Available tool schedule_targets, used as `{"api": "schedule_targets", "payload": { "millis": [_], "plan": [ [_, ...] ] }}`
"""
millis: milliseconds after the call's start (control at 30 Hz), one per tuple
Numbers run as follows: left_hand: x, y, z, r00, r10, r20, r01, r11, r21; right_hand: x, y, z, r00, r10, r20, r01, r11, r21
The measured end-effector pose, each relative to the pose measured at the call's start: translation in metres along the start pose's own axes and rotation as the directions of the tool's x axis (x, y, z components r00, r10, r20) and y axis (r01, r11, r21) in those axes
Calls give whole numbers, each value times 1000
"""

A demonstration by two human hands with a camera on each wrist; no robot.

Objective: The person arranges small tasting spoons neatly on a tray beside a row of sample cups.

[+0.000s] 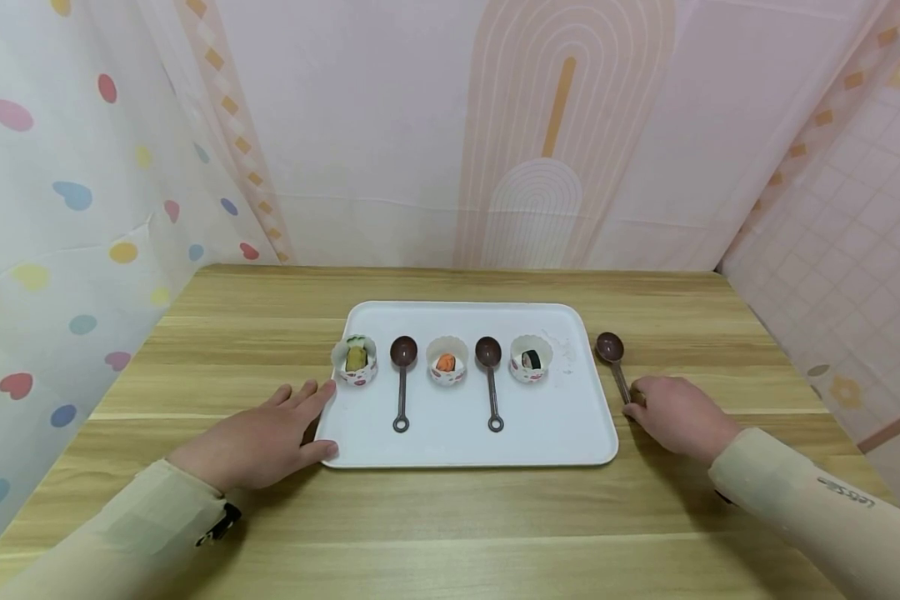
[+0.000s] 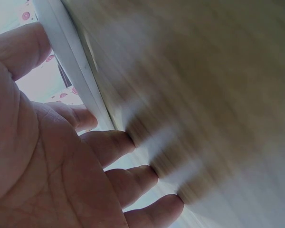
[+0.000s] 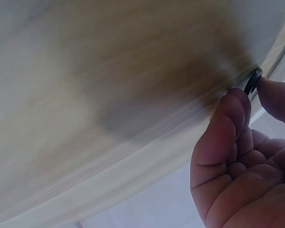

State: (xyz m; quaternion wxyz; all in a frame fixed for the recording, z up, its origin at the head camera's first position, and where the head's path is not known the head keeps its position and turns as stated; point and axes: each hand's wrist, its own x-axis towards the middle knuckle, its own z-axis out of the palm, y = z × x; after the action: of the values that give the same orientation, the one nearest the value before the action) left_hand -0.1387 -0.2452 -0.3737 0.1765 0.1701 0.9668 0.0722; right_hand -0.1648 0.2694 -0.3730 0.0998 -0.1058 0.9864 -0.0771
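Observation:
My right hand (image 1: 682, 417) pinches the handle end of a brown measuring spoon (image 1: 610, 347), just right of the white tray (image 1: 450, 446); the dark handle tip (image 3: 253, 80) sits between thumb and index finger in the right wrist view. My left hand (image 1: 251, 442) rests at the tray's left edge, fingers spread and mostly straight, thumb over the rim. Two more brown spoons, a left one (image 1: 403, 352) and a right one (image 1: 488, 352), lie on the tray, handles toward me. They alternate with three paper cups: a left cup (image 1: 357, 377), a middle cup (image 1: 447, 377) and a right cup (image 1: 529, 374).
Small food-like pieces sit in the cups: a yellow-brown one (image 1: 356, 358), an orange one (image 1: 446, 362) and a dark-wrapped one (image 1: 531, 359). A wooden table (image 1: 450, 533) carries everything. Patterned curtains (image 1: 367, 125) hang behind and on both sides.

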Motion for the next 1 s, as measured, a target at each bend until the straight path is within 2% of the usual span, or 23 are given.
{"api": "schedule_targets", "payload": {
  "millis": [1000],
  "plan": [
    [0,2,-1,1000,-12,9,12,1000,-24,2,-3,0,999,50,13,-51,994,96]
  ]
}}
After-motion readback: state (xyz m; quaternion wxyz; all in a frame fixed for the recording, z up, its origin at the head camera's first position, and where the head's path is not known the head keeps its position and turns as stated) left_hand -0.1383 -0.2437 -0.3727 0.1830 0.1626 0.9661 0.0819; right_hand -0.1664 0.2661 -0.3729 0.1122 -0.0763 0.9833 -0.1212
